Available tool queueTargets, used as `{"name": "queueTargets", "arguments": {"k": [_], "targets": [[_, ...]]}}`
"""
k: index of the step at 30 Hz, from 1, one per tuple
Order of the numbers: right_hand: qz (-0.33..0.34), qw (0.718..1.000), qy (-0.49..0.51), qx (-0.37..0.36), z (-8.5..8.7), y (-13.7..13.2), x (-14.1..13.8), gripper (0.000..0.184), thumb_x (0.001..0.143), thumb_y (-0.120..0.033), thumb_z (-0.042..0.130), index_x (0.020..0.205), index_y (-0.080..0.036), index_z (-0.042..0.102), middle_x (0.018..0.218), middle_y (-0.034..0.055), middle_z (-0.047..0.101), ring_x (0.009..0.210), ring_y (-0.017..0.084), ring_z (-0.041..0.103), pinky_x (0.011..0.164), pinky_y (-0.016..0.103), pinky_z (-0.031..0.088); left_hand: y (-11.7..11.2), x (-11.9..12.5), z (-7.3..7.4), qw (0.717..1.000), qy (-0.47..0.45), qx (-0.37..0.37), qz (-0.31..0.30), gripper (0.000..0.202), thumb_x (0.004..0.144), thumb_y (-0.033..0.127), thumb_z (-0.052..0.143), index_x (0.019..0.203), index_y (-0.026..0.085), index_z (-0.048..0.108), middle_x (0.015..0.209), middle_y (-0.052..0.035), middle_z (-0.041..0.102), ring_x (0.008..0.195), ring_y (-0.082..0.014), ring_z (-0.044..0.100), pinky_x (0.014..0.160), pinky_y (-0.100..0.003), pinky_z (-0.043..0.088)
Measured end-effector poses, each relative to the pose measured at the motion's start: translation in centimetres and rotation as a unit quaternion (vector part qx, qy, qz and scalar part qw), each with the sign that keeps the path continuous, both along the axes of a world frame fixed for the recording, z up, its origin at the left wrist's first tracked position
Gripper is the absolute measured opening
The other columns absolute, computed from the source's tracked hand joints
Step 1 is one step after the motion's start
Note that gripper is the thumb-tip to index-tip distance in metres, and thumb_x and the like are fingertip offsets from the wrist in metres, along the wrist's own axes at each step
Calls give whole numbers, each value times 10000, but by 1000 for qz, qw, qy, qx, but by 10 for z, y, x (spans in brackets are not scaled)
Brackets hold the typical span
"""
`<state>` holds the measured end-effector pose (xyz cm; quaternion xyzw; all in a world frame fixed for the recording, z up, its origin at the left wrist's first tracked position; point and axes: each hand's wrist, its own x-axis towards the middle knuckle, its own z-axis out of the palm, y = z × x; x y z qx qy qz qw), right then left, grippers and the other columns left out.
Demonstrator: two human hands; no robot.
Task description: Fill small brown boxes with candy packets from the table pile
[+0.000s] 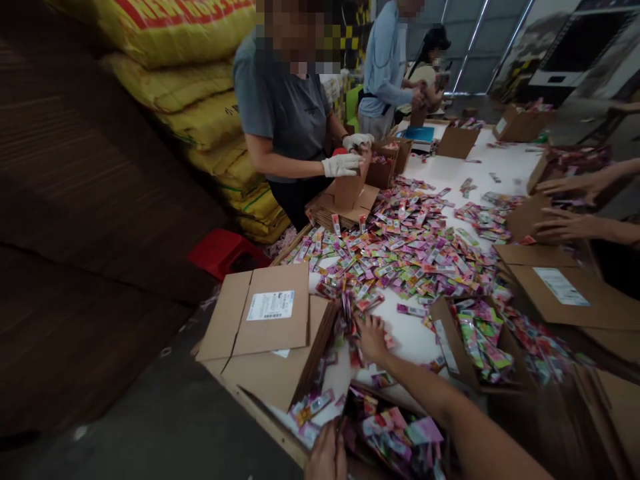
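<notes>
My left hand (326,455) is closed over the near-left wall of an open cardboard box at the bottom of the view. Small colourful sachets (395,427) fill this box. Farther up, my right hand (373,340) reaches across the white table, its fingers slightly apart and touching loose sachets (370,303) beside a stack of flattened cartons (273,347). The fingertips are partly hidden among the sachets. To the right of my forearm stands another cardboard box (447,340) holding green and pink sachets.
A large heap of sachets (420,247) covers the table's middle. Across it, a person in white gloves (343,165) handles a carton. Another person's hands (570,223) are at a box on the right. A red stool (225,253) and yellow sacks (215,127) stand left.
</notes>
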<state>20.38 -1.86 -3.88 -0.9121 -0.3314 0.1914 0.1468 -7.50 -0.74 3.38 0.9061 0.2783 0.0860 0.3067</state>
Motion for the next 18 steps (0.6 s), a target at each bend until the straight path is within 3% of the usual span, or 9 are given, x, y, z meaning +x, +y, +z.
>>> {"name": "queueTargets", "arguments": {"k": [3, 6, 9, 12, 14, 16, 18], "targets": [[-23, 999, 30, 15, 22, -2, 34, 690, 800, -150, 709, 1444, -310, 518, 1494, 127, 500, 1236, 300, 564, 1044, 402, 389, 5, 8, 14, 998, 20, -37, -36, 431, 970, 309, 398, 1236, 161, 704, 1212, -149, 757, 1137, -252, 717, 976, -360, 603], [-67, 996, 49, 11, 48, -11, 52, 526, 845, -199, 658, 1365, -229, 585, 1360, 136, 613, 1097, 260, 645, 925, 334, 467, 8, 19, 24, 997, 33, -55, -34, 462, 963, 296, 372, 1263, 130, 682, 1258, -170, 732, 1179, -269, 696, 1012, -417, 582], [-90, 994, 58, 36, 88, -42, 48, 506, 883, -239, 598, 1387, -207, 560, 1308, 106, 657, 1112, 233, 641, 918, 304, 484, 12, 27, 30, 994, 33, -95, -46, 481, 952, 288, 360, 1293, 138, 663, 1306, -161, 709, 1240, -270, 659, 1070, -459, 538], [-55, 991, 42, 114, 138, -91, 19, 534, 879, -202, 560, 1410, -245, 539, 1344, 49, 631, 1143, 190, 610, 965, 270, 460, 16, 31, 37, 983, 35, -172, -50, 499, 946, 338, 383, 1346, 166, 628, 1369, -140, 674, 1305, -253, 611, 1137, -446, 473], [12, 987, 9, 157, 164, -122, -13, 540, 861, -164, 549, 1392, -266, 561, 1295, 50, 633, 1113, 200, 600, 951, 289, 457, 19, 31, 42, 973, 42, -220, -57, 550, 949, 398, 385, 1403, 150, 574, 1426, -147, 629, 1350, -253, 571, 1177, -450, 425], [107, 985, -27, 134, 174, -144, -49, 516, 859, -133, 541, 1345, -293, 604, 1216, 66, 646, 1072, 225, 594, 928, 332, 453, 22, 30, 45, 965, 43, -252, -65, 604, 956, 442, 367, 1451, 129, 516, 1483, -160, 571, 1399, -261, 520, 1209, -477, 376], [197, 978, -39, 61, 167, -152, -82, 462, 890, -128, 523, 1305, -302, 629, 1167, 82, 655, 1055, 237, 593, 923, 362, 451, 22, 28, 45, 959, 31, -274, -70, 624, 964, 456, 350, 1473, 121, 485, 1522, -170, 522, 1436, -266, 473, 1226, -493, 341]]}}
